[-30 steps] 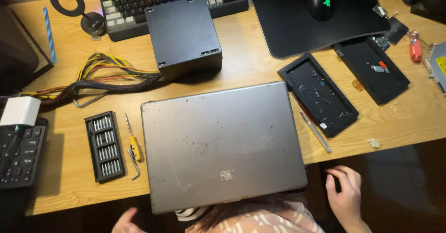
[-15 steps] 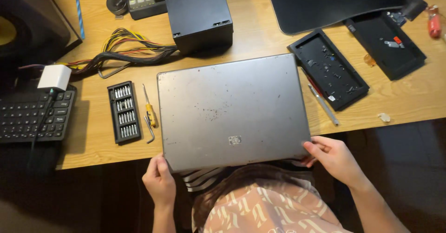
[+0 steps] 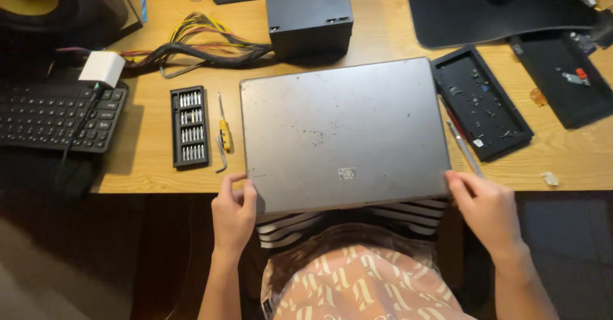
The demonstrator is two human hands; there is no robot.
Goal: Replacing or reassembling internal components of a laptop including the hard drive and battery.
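Grey and scratched, the closed laptop lies flat on the wooden desk, with its near edge hanging a little over the desk's front edge. The left hand grips the near left corner of the laptop, the thumb on top and the other fingers under it. The right hand grips the near right corner in the same way, fingers closed around the edge.

Just to the left of the laptop lie a small screwdriver with a yellow handle and a bent hex key, and next to them a black case of screwdriver bits. Farther left, a black keyboard sits at the desk's edge, and a white power adapter rests at its top corner. Behind the laptop stands a black power supply box with a bundle of coloured cables going out to the left. On the right side a black tray with small screws is just beside the laptop, a thin metal tool lies between them, and a second black tray is farther right. A black mouse pad covers the far right part of the desk.
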